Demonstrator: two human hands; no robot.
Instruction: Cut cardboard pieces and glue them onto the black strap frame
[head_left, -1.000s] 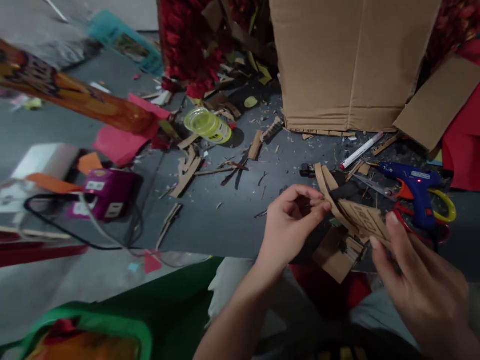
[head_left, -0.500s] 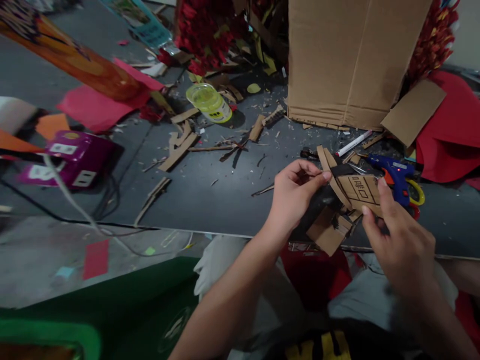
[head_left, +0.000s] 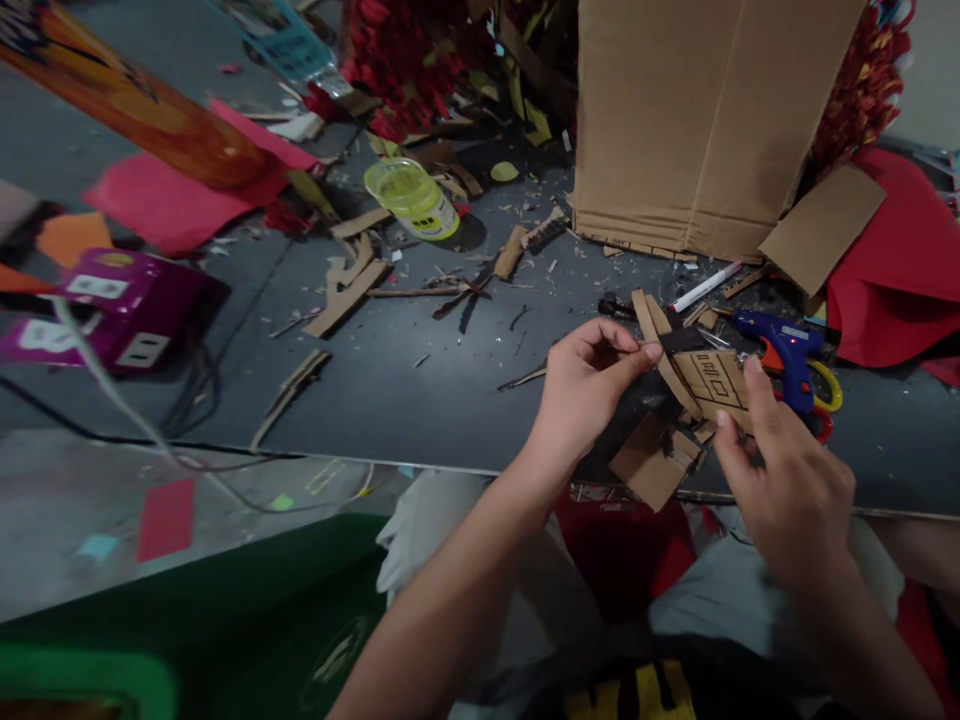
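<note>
"Where was the cardboard, in the head view?"

"Right of centre, near the front edge of the worktop (head_left: 405, 415). The lettered piece (head_left: 716, 385) was tilted between the two hands, and a curved strip (head_left: 677, 387) ran along its left edge. I couldn't tell whether the two were joined."

"And the hands?"

"The left hand (head_left: 589, 395) was nearly closed, thumb and forefinger pinched at the strip's outer edge. The right hand (head_left: 787, 475) was partly open, with the right end of the lettered piece between thumb and forefinger."

"What lay about them?"

"A cardboard scrap (head_left: 651, 465) below, a glue gun (head_left: 793, 350) just beyond the right hand, and a marker (head_left: 705, 286) farther back, in front of a big cardboard panel (head_left: 697, 120)."

"How did you judge the feel of it?"

"Light, both parts, and dry enough not to slip. The flat piece looked fairly stiff, though a hard squeeze would probably have creased it. The strip, being narrow and bent, seemed springier and easier to kink or tear."

"Best hold, then?"

"The flat piece by its free right end, across the faces; the strip by a gentle pinch on its edge, without forcing the curve."
</note>
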